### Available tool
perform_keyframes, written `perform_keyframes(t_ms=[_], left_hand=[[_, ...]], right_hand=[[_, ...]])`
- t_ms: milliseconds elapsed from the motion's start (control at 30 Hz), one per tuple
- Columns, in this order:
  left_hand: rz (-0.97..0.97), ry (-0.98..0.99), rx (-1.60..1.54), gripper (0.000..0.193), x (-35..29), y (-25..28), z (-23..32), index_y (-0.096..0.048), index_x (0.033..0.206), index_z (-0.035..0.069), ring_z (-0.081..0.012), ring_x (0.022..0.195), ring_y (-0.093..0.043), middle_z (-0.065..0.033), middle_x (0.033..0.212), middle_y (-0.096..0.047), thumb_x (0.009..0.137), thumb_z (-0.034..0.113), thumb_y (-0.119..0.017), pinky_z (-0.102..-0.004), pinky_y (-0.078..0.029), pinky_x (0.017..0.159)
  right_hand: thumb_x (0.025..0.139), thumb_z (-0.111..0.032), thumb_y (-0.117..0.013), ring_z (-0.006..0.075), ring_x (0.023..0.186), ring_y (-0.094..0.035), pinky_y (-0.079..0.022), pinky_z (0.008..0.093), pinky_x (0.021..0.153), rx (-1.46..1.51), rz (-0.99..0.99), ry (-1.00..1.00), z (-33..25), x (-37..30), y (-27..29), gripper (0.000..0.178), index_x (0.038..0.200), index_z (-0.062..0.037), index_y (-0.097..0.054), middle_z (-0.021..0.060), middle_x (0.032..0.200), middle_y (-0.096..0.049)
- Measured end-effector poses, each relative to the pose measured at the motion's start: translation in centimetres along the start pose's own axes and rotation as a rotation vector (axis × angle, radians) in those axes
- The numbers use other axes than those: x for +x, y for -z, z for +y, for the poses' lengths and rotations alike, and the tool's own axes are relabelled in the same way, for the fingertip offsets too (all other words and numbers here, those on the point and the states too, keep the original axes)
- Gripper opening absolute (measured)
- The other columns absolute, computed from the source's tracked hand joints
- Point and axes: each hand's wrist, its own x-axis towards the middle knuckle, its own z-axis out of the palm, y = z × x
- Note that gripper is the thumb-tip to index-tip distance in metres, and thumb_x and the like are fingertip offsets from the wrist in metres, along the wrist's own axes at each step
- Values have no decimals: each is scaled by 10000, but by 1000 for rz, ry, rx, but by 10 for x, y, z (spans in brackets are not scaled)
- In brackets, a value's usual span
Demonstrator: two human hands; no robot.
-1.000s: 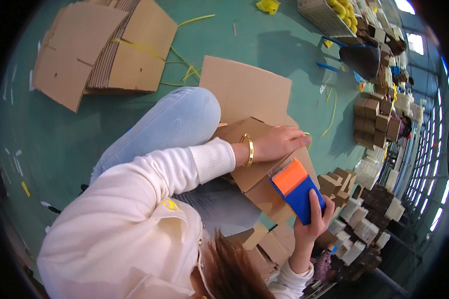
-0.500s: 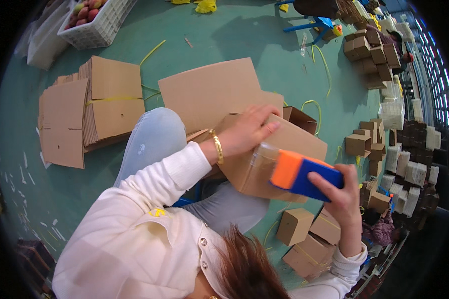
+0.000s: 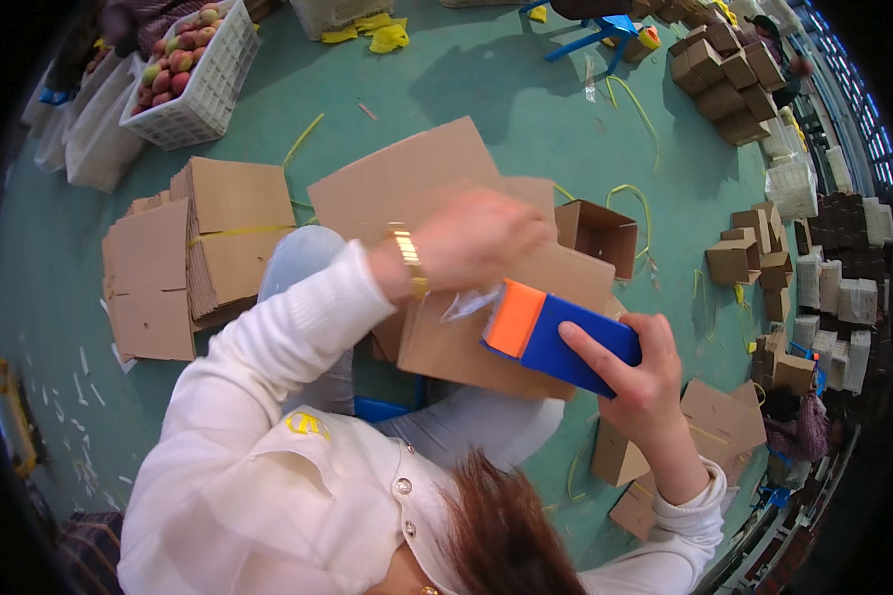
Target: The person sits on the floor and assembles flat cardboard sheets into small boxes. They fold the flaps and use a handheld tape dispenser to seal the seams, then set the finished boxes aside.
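A blue and orange tape dispenser (image 3: 571, 342) is in the grip of my right hand (image 3: 650, 387), its orange end against a brown cardboard box (image 3: 466, 355) across my lap. A loose strip of clear tape (image 3: 468, 303) sticks up beside the orange end. Over the box's upper part is my left hand (image 3: 476, 238), a gold bracelet on its wrist. Motion blurs its fingers, so I cannot make out whether it touches the tape or the cardboard. Behind it lies a wide brown cardboard sheet (image 3: 397, 174).
Flattened cartons (image 3: 238, 198) stand stacked at left, near a white crate (image 3: 230, 84) of apples. An open box (image 3: 602, 236) sits just beyond my box. More boxes (image 3: 729, 260) lie at right, where another person (image 3: 802, 426) is. Yellow straps (image 3: 649, 213) curl on the green floor.
My left hand has lifted off the box's edge and now blurs above it. The box and the tape dispenser have shifted left in view. A loose end of tape now stands up.
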Motion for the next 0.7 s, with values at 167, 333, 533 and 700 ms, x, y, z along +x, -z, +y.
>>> perform_keyframes(t_ms=[167, 333, 533, 700], left_hand=[[-13, 38, -238, 389, 14, -23, 27, -649, 1080, 46, -324, 947, -606, -156, 975, -664, 983, 357, -437, -402, -456, 837], [108, -9, -275, 403, -2, -29, 22, -640, 1111, 31, -326, 890, -614, -159, 976, -666, 989, 351, -427, -399, -462, 793], [217, -61, -273, 406, -4, -30, 16, -628, 876, 86, -333, 778, -587, -120, 802, -630, 993, 394, -391, -416, -442, 694], [213, -75, -249, 395, -4, -30, 18, -631, 918, 76, -325, 801, -591, -118, 841, -637, 993, 382, -393, -414, -444, 710]], right_hand=[[590, 20, -675, 248, 777, -505, -484, 328, 644, 106, -74, -52, 8, -24, 9, 671, 1172, -315, -677, 77, 928, -476], [512, 31, -737, 254, 782, -510, -478, 326, 634, 69, -132, 80, 33, -42, 22, 735, 1150, -330, -678, 76, 957, -488], [495, 17, -754, 242, 766, -514, -475, 320, 624, 1, -77, 31, 64, -72, 21, 747, 1135, -360, -677, 57, 956, -500], [466, 54, -739, 250, 782, -519, -483, 330, 628, -6, -82, 8, 91, -85, 11, 783, 1130, -356, -679, 56, 957, -503]])
